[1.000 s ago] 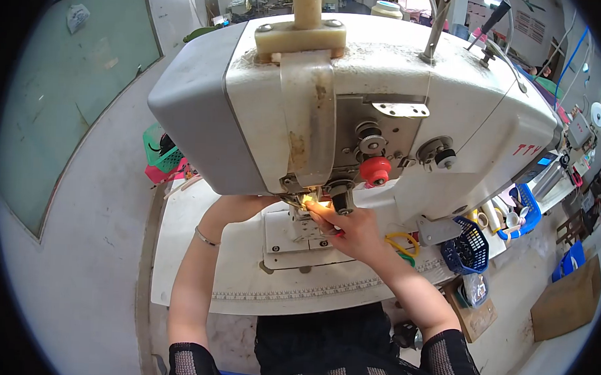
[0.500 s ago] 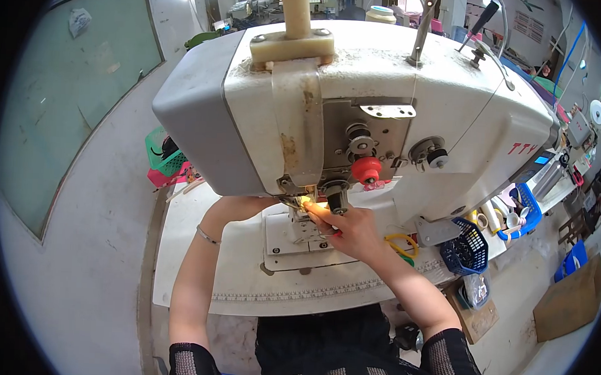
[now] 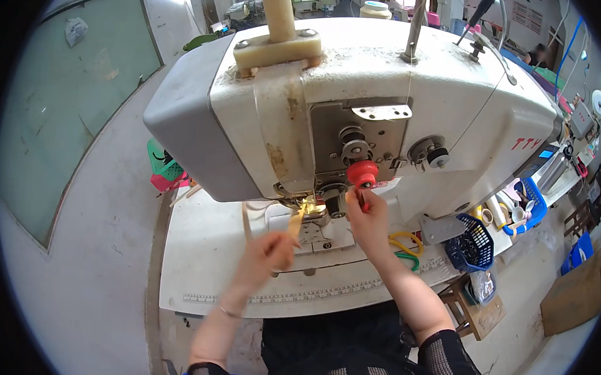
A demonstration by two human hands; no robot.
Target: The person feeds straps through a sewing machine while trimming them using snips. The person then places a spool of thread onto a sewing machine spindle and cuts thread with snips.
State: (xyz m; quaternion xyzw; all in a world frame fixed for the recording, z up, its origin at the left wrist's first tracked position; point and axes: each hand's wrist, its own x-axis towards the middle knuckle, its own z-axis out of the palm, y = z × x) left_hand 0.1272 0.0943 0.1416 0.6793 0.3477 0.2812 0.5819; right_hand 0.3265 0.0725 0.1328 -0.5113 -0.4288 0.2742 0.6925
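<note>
A large white sewing machine [image 3: 491, 129] stands over a pale table [image 3: 197, 250]. My left hand [image 3: 268, 256], blurred by motion, is closed in front of the lit needle area [image 3: 308, 208]. A tan strip [image 3: 297, 226] runs from there down to its fingers. Another pale strip [image 3: 247, 220] hangs down on the left of the needle area. My right hand [image 3: 368, 214] is raised just below the red knob [image 3: 362, 173], its fingers closed around a small red thing [image 3: 363, 202] that I cannot make out fully.
Yellow and green rings [image 3: 406, 244] lie right of my right forearm. A dark blue basket [image 3: 470, 243] and a lighter blue basket [image 3: 531, 207] stand farther right. A ruler strip [image 3: 309, 294] runs along the front table edge. Green and pink baskets [image 3: 164, 165] are behind on the left.
My left hand has come down and toward me from behind the needle area, with a tan strip now showing. My right hand has moved up and right to just below the red knob.
</note>
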